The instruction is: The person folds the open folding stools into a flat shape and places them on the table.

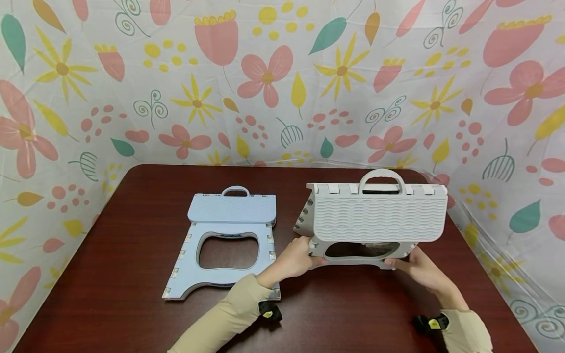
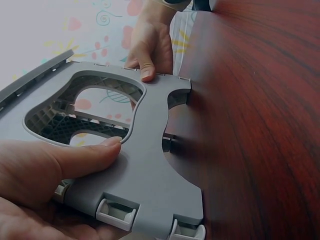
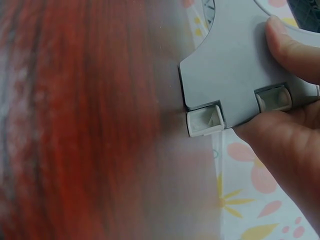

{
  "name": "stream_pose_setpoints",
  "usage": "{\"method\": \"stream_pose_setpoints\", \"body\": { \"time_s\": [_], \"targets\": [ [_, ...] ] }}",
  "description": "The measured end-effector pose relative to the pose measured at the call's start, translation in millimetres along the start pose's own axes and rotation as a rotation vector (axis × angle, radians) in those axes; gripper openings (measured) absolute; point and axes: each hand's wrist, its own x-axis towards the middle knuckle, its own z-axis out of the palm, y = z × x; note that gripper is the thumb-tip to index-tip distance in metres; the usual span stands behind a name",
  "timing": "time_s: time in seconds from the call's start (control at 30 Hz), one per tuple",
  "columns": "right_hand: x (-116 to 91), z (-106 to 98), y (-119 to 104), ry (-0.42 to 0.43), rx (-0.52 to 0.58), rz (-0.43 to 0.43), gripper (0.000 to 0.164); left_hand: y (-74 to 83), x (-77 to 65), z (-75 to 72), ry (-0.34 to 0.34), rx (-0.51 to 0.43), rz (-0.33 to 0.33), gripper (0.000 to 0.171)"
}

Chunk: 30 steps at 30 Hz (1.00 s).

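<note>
A light grey folding step stool (image 1: 379, 215) with a textured top and an arched carry handle is held, partly unfolded, over the right side of the table. My left hand (image 1: 293, 257) grips its left edge; in the left wrist view, the thumb (image 2: 95, 157) lies across the leg panel (image 2: 150, 150) beside the rounded opening. On the opposite edge is my right hand (image 1: 421, 269), its thumb (image 3: 290, 47) pressed on the panel and the palm behind the hinge clips (image 3: 205, 120). A pale blue folding step stool (image 1: 231, 211) lies to the left on the table, handle toward the back.
The dark red-brown wooden table (image 1: 110, 274) has rounded back corners. A floral-print sheet (image 1: 265, 122) hangs behind it and along both sides. Black wrist cameras (image 1: 270, 311) sit at the beige cuffs, close over the tabletop.
</note>
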Motion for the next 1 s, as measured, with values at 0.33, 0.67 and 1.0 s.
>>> {"method": "stream_pose_setpoints", "body": {
  "time_s": [0.33,0.67,1.0],
  "targets": [
    [-0.5,-0.5,-1.0,0.020,-0.039,0.051,0.061,-0.9,0.4,-0.4,0.005,0.019,0.033,0.040],
    [-1.4,0.2,1.2,0.013,0.001,0.034,0.049,0.4,-2.7,-1.7,0.027,0.066,0.036,0.031],
    [-1.3,-2.1,1.4,-0.010,0.006,0.018,0.058,0.3,-5.4,-3.4,-0.004,0.037,0.025,0.035]
  ]
}}
